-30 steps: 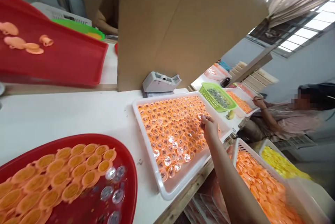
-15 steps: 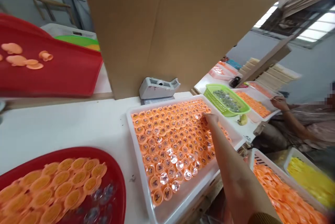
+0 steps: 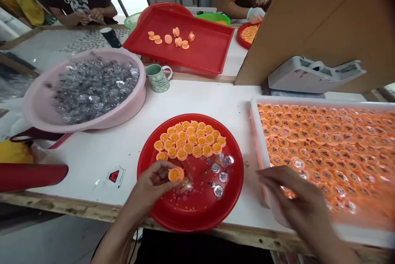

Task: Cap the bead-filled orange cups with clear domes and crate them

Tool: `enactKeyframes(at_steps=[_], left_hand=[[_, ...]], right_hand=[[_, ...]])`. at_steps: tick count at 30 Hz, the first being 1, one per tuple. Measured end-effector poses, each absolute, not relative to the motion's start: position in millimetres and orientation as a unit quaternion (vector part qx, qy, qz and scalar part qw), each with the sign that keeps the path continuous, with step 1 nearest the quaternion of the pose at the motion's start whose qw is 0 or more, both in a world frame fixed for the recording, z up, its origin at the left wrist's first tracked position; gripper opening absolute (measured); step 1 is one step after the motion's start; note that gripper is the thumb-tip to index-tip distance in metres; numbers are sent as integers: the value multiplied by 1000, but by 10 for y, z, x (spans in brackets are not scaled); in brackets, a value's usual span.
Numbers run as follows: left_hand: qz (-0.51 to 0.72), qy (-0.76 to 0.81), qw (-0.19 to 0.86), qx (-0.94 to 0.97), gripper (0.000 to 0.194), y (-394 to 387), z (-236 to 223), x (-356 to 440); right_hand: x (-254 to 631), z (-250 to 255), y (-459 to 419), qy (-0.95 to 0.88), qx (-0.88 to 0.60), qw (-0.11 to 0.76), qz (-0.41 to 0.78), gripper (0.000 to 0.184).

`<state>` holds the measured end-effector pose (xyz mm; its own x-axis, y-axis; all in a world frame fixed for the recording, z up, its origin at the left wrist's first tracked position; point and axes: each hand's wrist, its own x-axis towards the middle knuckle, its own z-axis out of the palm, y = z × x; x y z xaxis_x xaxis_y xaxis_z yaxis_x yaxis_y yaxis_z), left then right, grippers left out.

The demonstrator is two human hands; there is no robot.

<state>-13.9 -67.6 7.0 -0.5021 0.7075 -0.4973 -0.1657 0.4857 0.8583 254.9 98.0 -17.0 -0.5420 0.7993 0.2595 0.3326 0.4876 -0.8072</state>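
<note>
My left hand (image 3: 151, 184) is closed on a small orange toy cup (image 3: 175, 174) with an orange-yellow filling, held above the near part of a round red tray (image 3: 191, 223). Rows of similar filled toy cups (image 3: 188, 147) with saucers lie on the tray's far side. Several clear, shiny domed pieces (image 3: 223, 177) lie at its right, some by themselves. Slightly blurred, my right hand (image 3: 296, 198) hovers over the left rim of a white tray (image 3: 257, 144), its fingers stretched out and nothing visible in them. Packed rows of orange cups with clear tops (image 3: 321, 136) fill that tray.
A pink basin (image 3: 129, 112) of clear wrapped pieces stands left, beside a green mug (image 3: 159, 78). Behind are a tilted red tray (image 3: 203, 46), a cardboard panel (image 3: 333, 21) and a grey tape dispenser (image 3: 308, 75). Two people work across the table, one wearing a white glove (image 3: 255, 15).
The view has swung left. My right hand has drawn back from the middle of the white tray to its left rim. My left hand, holding a toy cup, has come into view.
</note>
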Motion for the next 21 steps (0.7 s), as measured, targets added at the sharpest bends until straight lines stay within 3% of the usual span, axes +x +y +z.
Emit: enactKeyframes(at_steps=[3,7,14,16,21], left_hand=[[472,678,522,213,31,-659,-4,-47],[484,651,537,232,28,-689,-123,-2],[502,646,530,223,29,-714,-235,3],[502,643,534,224,28,-715,-236,-11],[499,625,562,212,36,-688,-213,-10]], right_hand=[[2062,-292,751,-854,-312,268,319,21],[1502,-576,583,-886,-344,211,230,17],[1438,-655,532,-899,-346,169,207,22],[1483,-593,521,-873,-360,179,277,18],[1603,-401,485,-593,-389,140,691,17]])
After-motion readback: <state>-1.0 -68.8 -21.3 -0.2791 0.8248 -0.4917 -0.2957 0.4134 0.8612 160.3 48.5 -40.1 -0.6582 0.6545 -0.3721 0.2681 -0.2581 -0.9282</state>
